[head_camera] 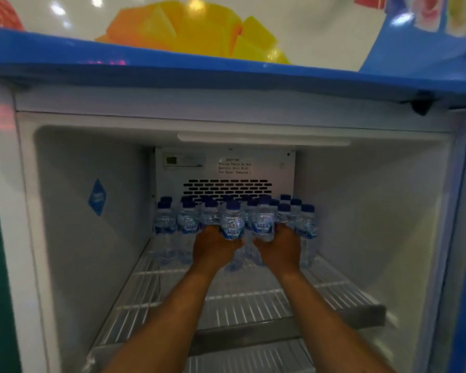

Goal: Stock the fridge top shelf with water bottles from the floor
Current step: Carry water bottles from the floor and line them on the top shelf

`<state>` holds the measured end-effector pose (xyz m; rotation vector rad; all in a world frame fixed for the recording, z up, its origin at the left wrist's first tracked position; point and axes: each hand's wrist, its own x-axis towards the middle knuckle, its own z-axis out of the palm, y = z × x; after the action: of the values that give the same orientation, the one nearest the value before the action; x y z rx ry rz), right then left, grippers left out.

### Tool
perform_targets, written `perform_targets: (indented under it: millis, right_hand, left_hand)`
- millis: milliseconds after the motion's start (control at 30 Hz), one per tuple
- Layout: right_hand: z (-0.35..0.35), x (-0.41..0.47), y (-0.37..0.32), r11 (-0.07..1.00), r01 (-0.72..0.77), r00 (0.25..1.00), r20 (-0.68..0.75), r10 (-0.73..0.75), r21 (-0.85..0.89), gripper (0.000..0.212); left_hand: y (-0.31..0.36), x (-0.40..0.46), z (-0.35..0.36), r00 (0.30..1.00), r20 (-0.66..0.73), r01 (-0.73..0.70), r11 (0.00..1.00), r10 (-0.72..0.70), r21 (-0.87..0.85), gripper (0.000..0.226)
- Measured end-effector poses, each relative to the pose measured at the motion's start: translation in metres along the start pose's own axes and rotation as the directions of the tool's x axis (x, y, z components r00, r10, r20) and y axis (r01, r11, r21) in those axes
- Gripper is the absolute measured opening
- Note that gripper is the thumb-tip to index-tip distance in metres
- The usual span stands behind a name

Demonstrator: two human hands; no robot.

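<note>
On the top wire shelf (253, 300) of the open fridge (65, 238), both arms reach in toward the back. Left hand (215, 247) grips one water bottle (232, 224), fingers curled round its lower half, label "AQUA" facing the camera. Right hand (279, 249) grips a second water bottle (262, 223) the same way, just beside the first. Both bottles upright, blue caps up; whether their bases touch the shelf I can't tell, the hands hide them.

Behind and to both sides of the held pair: a cluster of stocked bottles (167, 222), same blue caps, standing upright in rows at the rear of the shelf, right against the back panel. Held bottles sit at the front edge of that cluster, about centre of the shelf's width. Front half of the shelf is bare wire.

Above the cluster, on the back wall: vent slots (226, 185) and a caution label (234, 166), text too blurred to read fully. Blue diamond sticker (97, 197) on the wall left of the shelf. Light bar (264, 140) along the ceiling above the shelf. Blue header (172, 63) with fruit graphics above the opening. A lower shelf's edge (248, 356) shows beneath the top shelf.
</note>
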<state>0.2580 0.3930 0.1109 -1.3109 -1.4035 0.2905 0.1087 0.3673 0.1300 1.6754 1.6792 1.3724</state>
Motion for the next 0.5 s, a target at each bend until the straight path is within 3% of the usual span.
perform_targets:
  millis: [500]
  right_hand:
    - [0.022,-0.008,0.017,0.998,0.008,1.000,-0.003,-0.008,-0.064,0.051]
  left_hand:
    - [-0.014,0.000,0.019,1.000,-0.012,0.015,0.996,-0.016,-0.084,0.045]
